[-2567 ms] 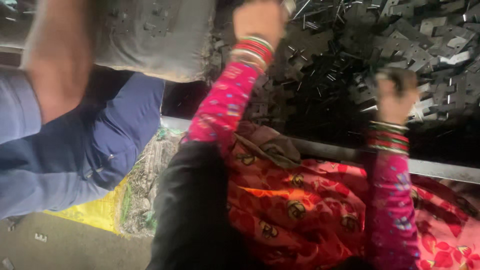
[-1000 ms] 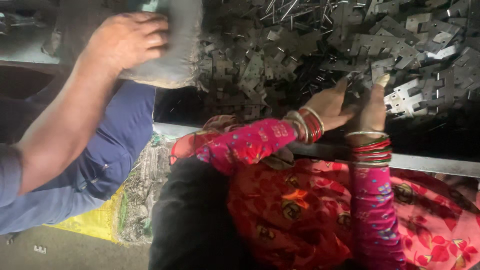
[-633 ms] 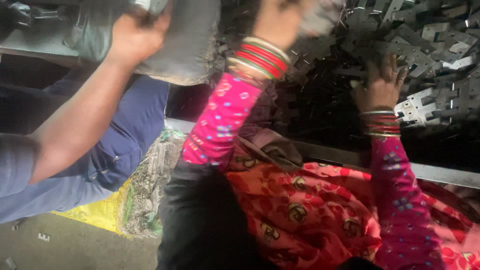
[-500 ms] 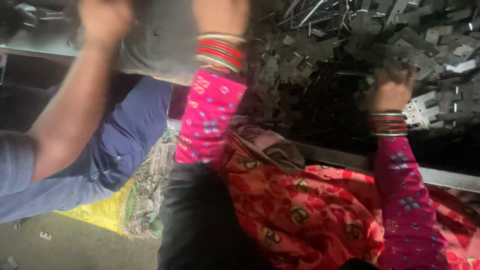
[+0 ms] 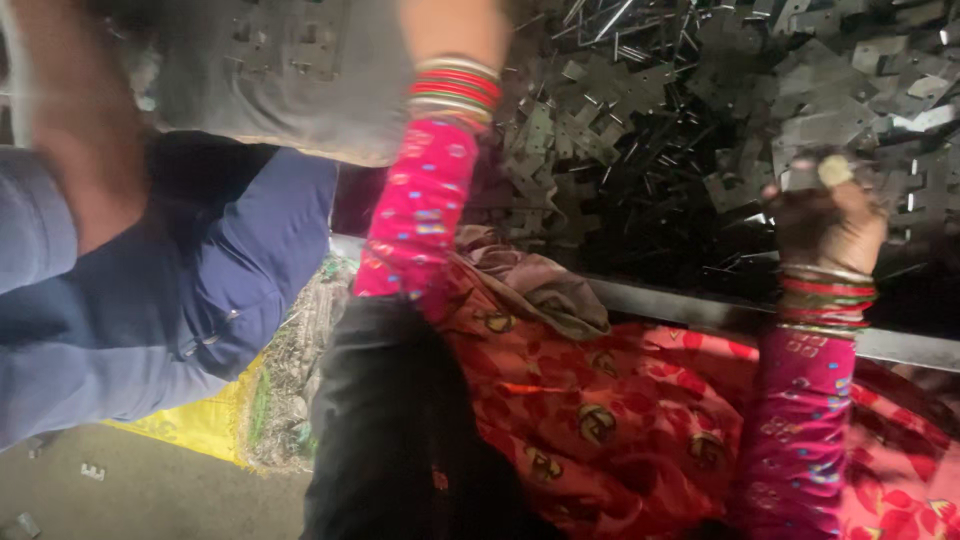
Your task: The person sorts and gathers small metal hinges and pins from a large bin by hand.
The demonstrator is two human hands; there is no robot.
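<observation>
A heap of dark flat metal pieces (image 5: pixel 680 120) fills the upper right, behind a metal rail (image 5: pixel 700 310). My right hand (image 5: pixel 825 215), with bangles and a pink sleeve, is curled into the heap with its fingers closed on some pieces. My left arm reaches up at the centre. Only its bangled wrist (image 5: pixel 455 85) shows, and the hand itself is past the top edge. Beside that wrist hangs a grey sack (image 5: pixel 290 80) with a few metal pieces on it.
A co-worker in blue clothes (image 5: pixel 150 300) stands at the left, with a bare forearm (image 5: pixel 70 130) raised towards the sack. Red patterned cloth (image 5: pixel 600 420) and a dark garment (image 5: pixel 390 440) cover my lap. A yellow sack (image 5: pixel 200 425) lies on the floor below.
My left hand has risen out of the top of the view. My right hand has closed in the heap. The co-worker's hand has also gone above the frame.
</observation>
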